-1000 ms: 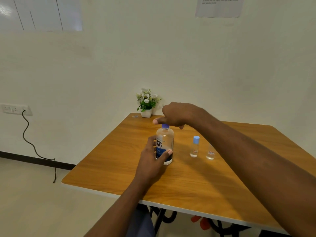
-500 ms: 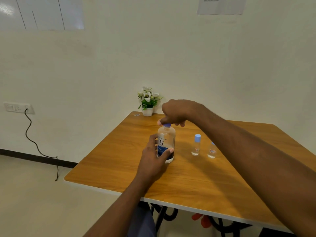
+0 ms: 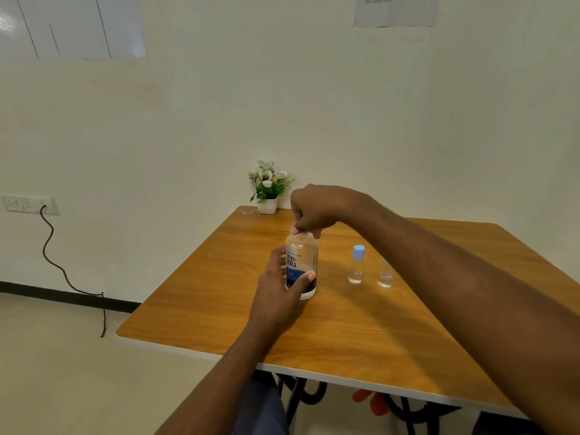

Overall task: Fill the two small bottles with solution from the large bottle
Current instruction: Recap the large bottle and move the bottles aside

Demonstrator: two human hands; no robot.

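I see a wooden table (image 3: 201, 312) which carries an upright large bottle (image 3: 303, 262), two small bottles (image 3: 357, 265) (image 3: 384, 275) standing near its right, and a small flower pot (image 3: 267, 205) at the far edge.

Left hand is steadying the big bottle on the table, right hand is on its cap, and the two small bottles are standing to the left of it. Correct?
Not quite. In the head view the two small bottles stand to the right of the large bottle, not the left. The rest holds: the left hand grips the bottle's body on the table, and the right hand is closed over its cap.
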